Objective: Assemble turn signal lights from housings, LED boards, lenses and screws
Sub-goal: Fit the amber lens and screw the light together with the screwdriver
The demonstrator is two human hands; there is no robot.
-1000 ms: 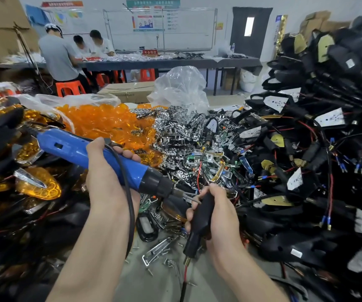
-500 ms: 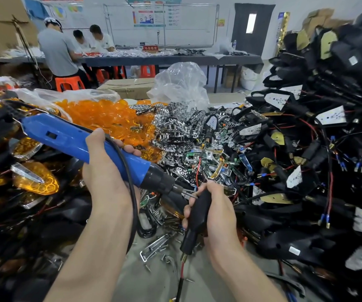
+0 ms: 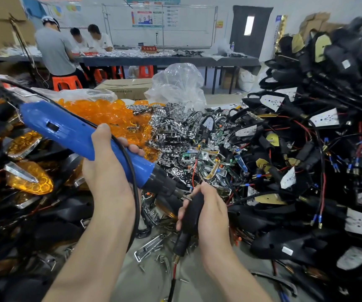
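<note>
My left hand (image 3: pixel 108 168) grips a blue electric screwdriver (image 3: pixel 71 131), which slants down to the right with its black nose and bit (image 3: pixel 183 196) at the top of a black turn signal housing (image 3: pixel 190 216). My right hand (image 3: pixel 210 216) holds that housing upright by its stem, and a red wire hangs from its lower end. A heap of orange lenses (image 3: pixel 103 115) lies at the back left. Chrome reflector parts (image 3: pixel 175 127) lie in the middle. Loose screws (image 3: pixel 160 258) are scattered on the table under my hands.
Black housings with white LED boards and wires (image 3: pixel 306 149) are piled high on the right. Finished amber lights (image 3: pixel 29 177) lie stacked at the left. A clear plastic bag (image 3: pixel 178 83) and a cardboard box (image 3: pixel 127 88) stand behind. Three people work at a far table (image 3: pixel 164 59).
The screwdriver's rear has tilted higher and to the left while its bit stays at the housing. My right hand with the housing has hardly moved. The camera has dipped slightly.
</note>
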